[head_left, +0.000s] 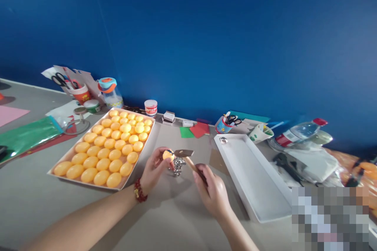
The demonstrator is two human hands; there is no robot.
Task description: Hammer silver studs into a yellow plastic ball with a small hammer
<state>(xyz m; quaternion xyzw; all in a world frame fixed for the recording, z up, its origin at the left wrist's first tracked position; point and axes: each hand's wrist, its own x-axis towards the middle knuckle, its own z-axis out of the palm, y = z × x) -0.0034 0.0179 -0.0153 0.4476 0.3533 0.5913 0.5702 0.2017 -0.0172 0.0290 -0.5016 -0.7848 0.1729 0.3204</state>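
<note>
Orange ball (167,156) sits in left hand (152,173), beside hammer (184,153) in right hand (214,193).

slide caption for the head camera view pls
Left hand holding an orange ball, right hand holding a hammer beside it, between rows of orange balls and a white tray.

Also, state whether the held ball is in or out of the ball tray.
Out: the left hand holds the orange ball, right of the ball tray.

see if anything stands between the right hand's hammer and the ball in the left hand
Nothing visible does: the hammer head is close beside the orange ping-pong ball, contact unclear; the silver beads show below.
</note>
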